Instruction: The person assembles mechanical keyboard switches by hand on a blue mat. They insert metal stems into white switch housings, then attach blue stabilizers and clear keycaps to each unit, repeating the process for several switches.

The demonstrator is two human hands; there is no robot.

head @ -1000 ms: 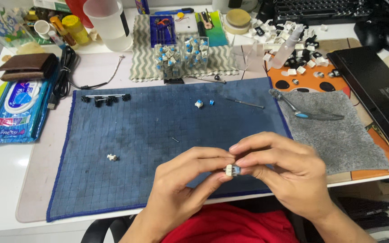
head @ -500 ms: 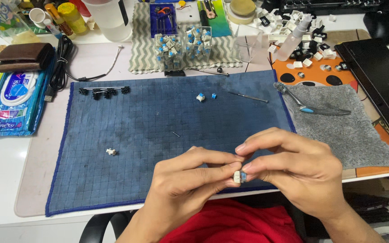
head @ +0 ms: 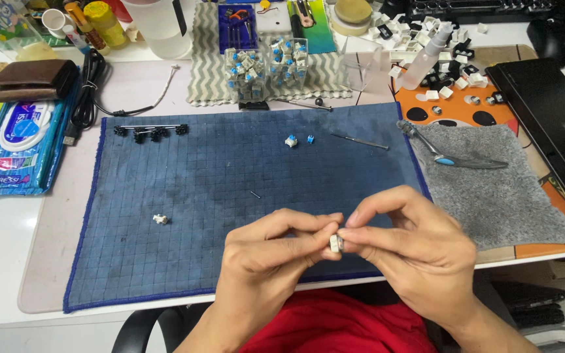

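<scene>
Both hands meet over the near edge of the blue grid mat, just above the desk's front edge. The left hand and right hand pinch one small whitish switch part between them: left thumb and forefinger close on it from the left, right thumb and forefinger from the right, fingertips nearly touching around it. The remaining fingers of each hand curl loosely inward; neither hand holds anything else that shows. The part sits clear of the mat, held in the air, and most of it is covered by the fingertips, so its exact shape cannot be made out. On the mat, well apart from the hands: a small white piece to the left, a thin dark pin near the centre, a white-and-blue switch with a tiny blue piece just beside it towards the far edge, and a row of black parts at the far left corner. A thin metal rod lies near the mat's far right corner. To the right, a grey cloth carries a metal tool with a blue grip. Beyond the mat, two clear containers of blue-and-white switches stand on a zigzag-patterned cloth. Left of the mat lie a blue wipes packet and a brown wallet.
</scene>
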